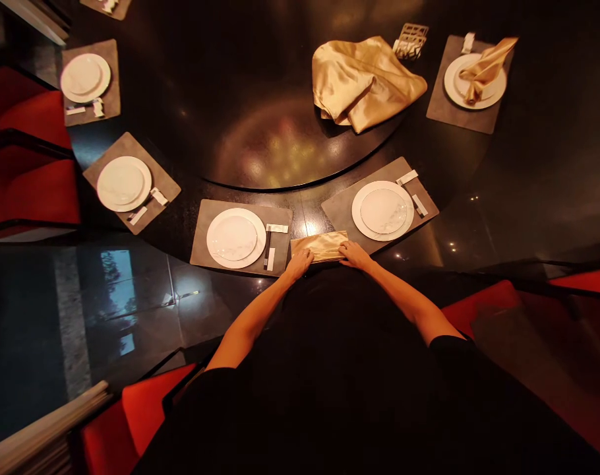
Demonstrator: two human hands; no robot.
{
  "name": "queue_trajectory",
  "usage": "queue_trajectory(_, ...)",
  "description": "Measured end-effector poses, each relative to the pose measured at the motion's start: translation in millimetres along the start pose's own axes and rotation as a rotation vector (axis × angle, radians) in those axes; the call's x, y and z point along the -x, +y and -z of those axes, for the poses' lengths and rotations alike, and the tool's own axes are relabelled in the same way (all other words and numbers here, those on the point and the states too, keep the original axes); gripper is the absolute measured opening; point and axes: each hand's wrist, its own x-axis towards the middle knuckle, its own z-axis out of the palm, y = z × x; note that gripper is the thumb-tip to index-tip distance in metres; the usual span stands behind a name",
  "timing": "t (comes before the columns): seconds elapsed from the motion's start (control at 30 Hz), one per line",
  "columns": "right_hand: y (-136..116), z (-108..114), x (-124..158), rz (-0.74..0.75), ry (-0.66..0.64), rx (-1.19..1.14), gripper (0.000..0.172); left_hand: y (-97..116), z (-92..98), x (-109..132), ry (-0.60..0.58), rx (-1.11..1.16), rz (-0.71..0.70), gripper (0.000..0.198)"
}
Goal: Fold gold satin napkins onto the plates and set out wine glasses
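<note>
A folded gold napkin (320, 245) lies flat on the near edge of the round black table (443, 165), between two place settings. My left hand (300, 262) rests on its left end, fingers bent down onto the cloth. On its right end my right hand (353, 253) presses in the same way. Left of the napkin is a grey placemat (201, 245) with a white plate (235, 237) and chopsticks (267, 247). To the right sits another grey placemat (339, 210) with a white plate (382, 211).
A heap of gold napkins (364, 82) lies on the black turntable (260, 132), beside a pale holder (411, 39). At the far right a plate (473, 82) carries a folded gold napkin (488, 66). More place settings (124, 183) run along the left. Red chairs (28, 165) ring the table.
</note>
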Motion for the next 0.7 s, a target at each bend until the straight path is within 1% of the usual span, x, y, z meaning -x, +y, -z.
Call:
queue_trajectory(0.07,0,-2,-2,0.004,0.002,0.004,0.038,-2,-0.4,3,0.004,-0.037,-0.006,0.015)
queue_trajectory(0.2,-5,-6,-4,0.011,0.017,0.043,0.039,-1,-8.2,9,-0.024,-0.178,0.083,0.021)
queue_trajectory(0.27,-9,-7,-7,0.025,0.013,0.058,0.035,-1,-12.9,10,-0.027,-0.207,0.11,0.026)
queue_trajectory(0.37,-15,-11,-13,0.042,0.008,0.029,0.029,-2,-16.4,9,-0.032,-0.226,0.11,0.03)
queue_trajectory(0.47,-18,-17,-17,0.03,0.03,0.03,0.034,-5,-14.7,10,-0.047,-0.255,0.102,0.03)
queue_trajectory(0.53,-20,-21,-18,0.012,0.052,0.136,0.038,-7,-12.7,12,-0.06,-0.312,0.082,0.031)
queue_trajectory(0.6,-21,-24,-18,0.003,0.073,0.284,0.041,-7,-12.1,15,-0.078,-0.433,0.052,0.034)
queue_trajectory(0.7,-21,-25,-21,0.011,0.068,0.412,0.04,-7,-15.6,18,-0.064,-0.585,0.051,0.039)
